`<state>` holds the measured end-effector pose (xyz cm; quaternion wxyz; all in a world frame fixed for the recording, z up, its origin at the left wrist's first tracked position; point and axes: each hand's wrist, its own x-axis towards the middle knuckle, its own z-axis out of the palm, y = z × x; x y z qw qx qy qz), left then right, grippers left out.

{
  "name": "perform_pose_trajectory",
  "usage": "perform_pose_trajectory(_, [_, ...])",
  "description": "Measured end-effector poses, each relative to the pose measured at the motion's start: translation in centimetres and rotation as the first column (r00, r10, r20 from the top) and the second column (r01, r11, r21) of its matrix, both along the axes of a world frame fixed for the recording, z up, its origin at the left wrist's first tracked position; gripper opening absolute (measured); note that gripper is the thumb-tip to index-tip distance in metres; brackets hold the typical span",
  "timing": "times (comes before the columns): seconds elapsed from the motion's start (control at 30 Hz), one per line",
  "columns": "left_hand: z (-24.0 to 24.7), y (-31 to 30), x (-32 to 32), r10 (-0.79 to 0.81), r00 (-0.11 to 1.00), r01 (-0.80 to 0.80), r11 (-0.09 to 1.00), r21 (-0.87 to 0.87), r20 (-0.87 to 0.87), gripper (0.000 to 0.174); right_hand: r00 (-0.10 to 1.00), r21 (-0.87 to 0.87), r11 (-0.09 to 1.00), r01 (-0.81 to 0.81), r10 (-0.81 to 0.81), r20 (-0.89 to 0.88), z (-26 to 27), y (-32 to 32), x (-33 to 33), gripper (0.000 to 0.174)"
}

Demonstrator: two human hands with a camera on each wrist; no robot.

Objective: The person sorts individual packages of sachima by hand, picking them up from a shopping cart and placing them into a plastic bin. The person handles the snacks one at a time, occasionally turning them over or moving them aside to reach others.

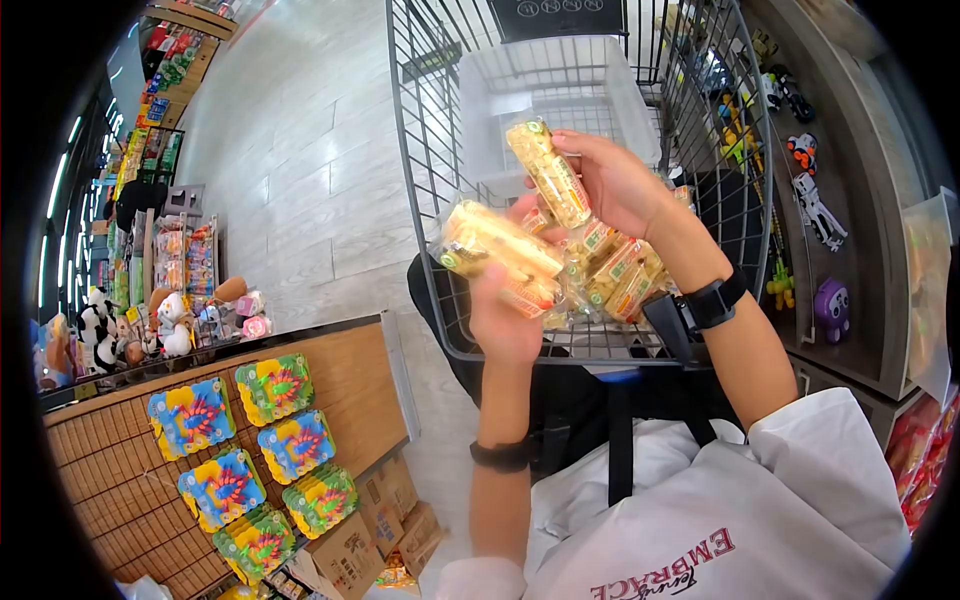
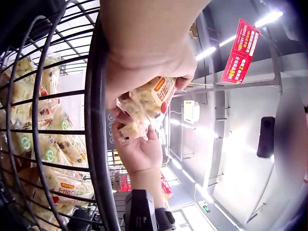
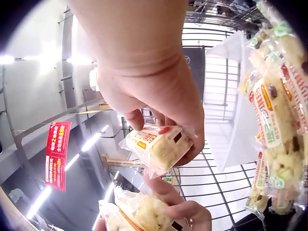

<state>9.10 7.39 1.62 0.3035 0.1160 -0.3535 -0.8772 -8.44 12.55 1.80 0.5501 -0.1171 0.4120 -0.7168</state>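
Fingers (image 3: 188, 211) curled — round wrapped bars (image 1: 549, 178)

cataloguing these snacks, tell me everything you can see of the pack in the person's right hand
The pack is long and blocky, in a clear, shiny, crinkled wrapper showing pale yellow, lumpy contents with darker bits. Its label is red, orange and white; a green mark shows near one end. It looks sealed. The right hand holds it slanted above the cart. Whether fingers of the left hand touch it is unclear.
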Motion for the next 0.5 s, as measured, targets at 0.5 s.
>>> perform_pose_trajectory(0.5, [0.11, 0.02, 0.55, 0.004, 1.0, -0.004, 0.999, 0.053, 0.009, 0.054, 0.998, -0.03, 0.999, -0.026, 0.028, 0.057, -0.26, 0.29, -0.16, 0.046])
